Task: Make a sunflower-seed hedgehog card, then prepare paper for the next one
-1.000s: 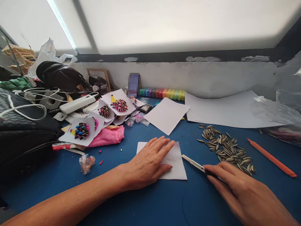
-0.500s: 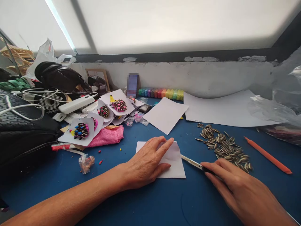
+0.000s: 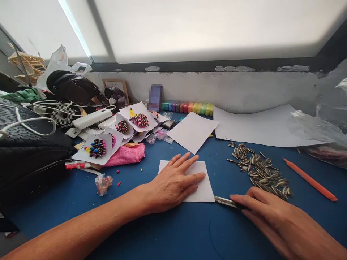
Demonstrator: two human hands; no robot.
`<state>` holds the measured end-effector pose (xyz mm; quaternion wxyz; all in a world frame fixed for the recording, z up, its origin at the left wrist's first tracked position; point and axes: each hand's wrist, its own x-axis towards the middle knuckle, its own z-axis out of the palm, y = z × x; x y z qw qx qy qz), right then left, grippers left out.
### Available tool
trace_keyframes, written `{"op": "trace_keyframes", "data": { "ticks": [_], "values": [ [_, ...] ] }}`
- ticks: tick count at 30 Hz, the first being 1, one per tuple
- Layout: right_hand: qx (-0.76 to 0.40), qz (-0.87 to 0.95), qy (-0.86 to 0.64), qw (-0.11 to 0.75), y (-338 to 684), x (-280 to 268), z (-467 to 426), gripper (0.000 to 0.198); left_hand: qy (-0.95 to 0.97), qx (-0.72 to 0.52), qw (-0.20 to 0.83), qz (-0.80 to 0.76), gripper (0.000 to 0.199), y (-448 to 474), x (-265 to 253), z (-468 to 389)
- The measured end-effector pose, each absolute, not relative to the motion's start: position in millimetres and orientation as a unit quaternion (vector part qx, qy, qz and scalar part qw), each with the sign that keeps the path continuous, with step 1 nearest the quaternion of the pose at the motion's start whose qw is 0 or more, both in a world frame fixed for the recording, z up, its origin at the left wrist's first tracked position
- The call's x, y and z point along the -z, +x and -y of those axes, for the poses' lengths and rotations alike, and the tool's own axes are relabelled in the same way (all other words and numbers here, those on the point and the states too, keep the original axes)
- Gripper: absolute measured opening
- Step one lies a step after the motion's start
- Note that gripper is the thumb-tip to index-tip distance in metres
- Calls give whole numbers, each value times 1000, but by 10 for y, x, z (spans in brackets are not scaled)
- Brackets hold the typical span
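The left hand lies palm down on a small white paper, its fingers spread and pointing away from the body, the thumb on the side toward the other hand. Its forearm slants in from the lower left, low over the bench. The paper is under this hand, showing beyond the fingertips and to the right of the thumb.

The right hand, well apart from the left, is closed around a slim cutter, back of the hand up and index finger stretched along the handle. The cutter points left, its tip at the paper's near right corner; whether blade and paper touch, I cannot tell.

Just beyond the right hand is a loose heap of striped seeds, with an orange stick to the right of the heap. Ahead of the left hand lies a bare white sheet, and farther off stands a row of coloured packets. Larger sheets spread beyond the seeds. Left of the left hand are a small plastic bag, a pink cloth and cards bearing seed-covered figures.
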<state>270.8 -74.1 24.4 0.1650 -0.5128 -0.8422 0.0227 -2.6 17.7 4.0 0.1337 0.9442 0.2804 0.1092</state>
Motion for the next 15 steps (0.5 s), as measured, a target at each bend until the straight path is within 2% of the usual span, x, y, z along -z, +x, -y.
{"op": "trace_keyframes", "data": {
  "ticks": [10, 15],
  "values": [
    [-29, 832, -521, 187, 2705, -289, 688, 48, 936, -65, 134, -319, 46, 16, -121, -187],
    [-5, 849, -499, 173, 2694, -307, 683, 45, 946, -41, 142, -287, 52, -31, -266, -186]
  ]
}}
